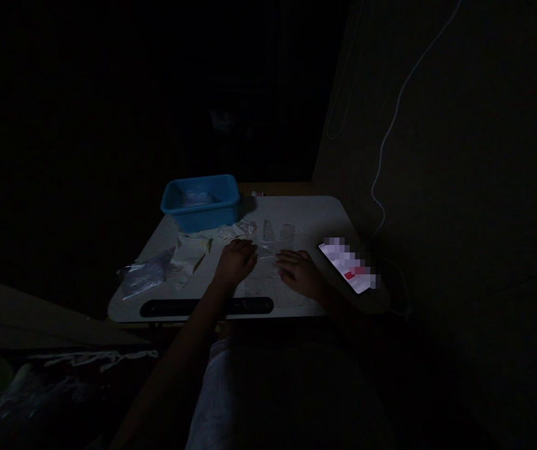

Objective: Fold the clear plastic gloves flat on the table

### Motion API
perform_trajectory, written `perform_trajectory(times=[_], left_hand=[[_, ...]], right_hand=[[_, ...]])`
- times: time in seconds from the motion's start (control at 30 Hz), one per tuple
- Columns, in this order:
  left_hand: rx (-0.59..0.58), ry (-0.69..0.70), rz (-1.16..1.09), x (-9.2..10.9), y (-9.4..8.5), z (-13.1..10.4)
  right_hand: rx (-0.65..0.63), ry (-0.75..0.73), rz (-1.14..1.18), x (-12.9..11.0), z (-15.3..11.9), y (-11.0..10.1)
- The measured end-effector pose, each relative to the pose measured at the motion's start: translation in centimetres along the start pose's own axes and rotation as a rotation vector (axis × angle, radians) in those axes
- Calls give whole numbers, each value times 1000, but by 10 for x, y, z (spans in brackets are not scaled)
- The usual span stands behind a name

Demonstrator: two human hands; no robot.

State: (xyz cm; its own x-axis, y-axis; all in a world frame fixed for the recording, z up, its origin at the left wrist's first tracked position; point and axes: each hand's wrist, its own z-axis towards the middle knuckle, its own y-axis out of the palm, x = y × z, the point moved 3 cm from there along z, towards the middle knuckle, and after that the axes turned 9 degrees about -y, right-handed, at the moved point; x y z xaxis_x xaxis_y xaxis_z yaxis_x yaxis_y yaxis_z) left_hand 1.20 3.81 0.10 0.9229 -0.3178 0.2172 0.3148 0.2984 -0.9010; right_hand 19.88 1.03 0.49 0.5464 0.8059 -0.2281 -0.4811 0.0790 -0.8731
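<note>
A thin clear plastic bag (277,235) with two handle-like strips lies flat on the small white table (312,212). My left hand (236,262) rests palm down at the bag's left side, fingers stretched toward it. On the other side my right hand (300,274) lies with its fingers apart, the fingertips at the bag's lower right edge. The bag's lower part is faint against the tabletop in the dim light. Just beyond my left hand is a crumpled pale piece (237,229), of plastic or paper.
A blue plastic basin (205,215) with clear plastic inside stands at the back left. Crumpled paper (188,256) and a clear plastic packet (146,275) lie left. A lit phone (347,265) lies at the right edge. A dark slot (155,308) runs along the front; a white cable (397,103) hangs right.
</note>
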Motion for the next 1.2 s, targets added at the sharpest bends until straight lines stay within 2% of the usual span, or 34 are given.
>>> perform_trajectory(times=[0.37, 0.47, 0.6, 0.73, 0.83, 1.0, 1.1, 1.2], left_hand=[[86, 12, -80, 8, -12, -4], [63, 58, -139, 13, -15, -14], [-57, 166, -214, 21, -22, -45], [-254, 266, -98, 22, -28, -83], [-303, 308, 1, 21, -28, -99], [-170, 389, 65, 29, -25, -107], [-89, 432, 20, 36, -26, -108], [-39, 408, -79, 40, -31, -104]], right_hand=[[37, 19, 12, 3, -1, 1], [46, 12, 8, 3, -1, 0], [33, -7, -2, 3, -1, 0], [3, 0, -7, 4, 0, 1], [-13, -15, 2, 4, 0, 3], [-19, -7, 29, 2, -6, 2], [22, -13, 71, 3, -14, 0], [69, -5, 130, 9, -22, -1]])
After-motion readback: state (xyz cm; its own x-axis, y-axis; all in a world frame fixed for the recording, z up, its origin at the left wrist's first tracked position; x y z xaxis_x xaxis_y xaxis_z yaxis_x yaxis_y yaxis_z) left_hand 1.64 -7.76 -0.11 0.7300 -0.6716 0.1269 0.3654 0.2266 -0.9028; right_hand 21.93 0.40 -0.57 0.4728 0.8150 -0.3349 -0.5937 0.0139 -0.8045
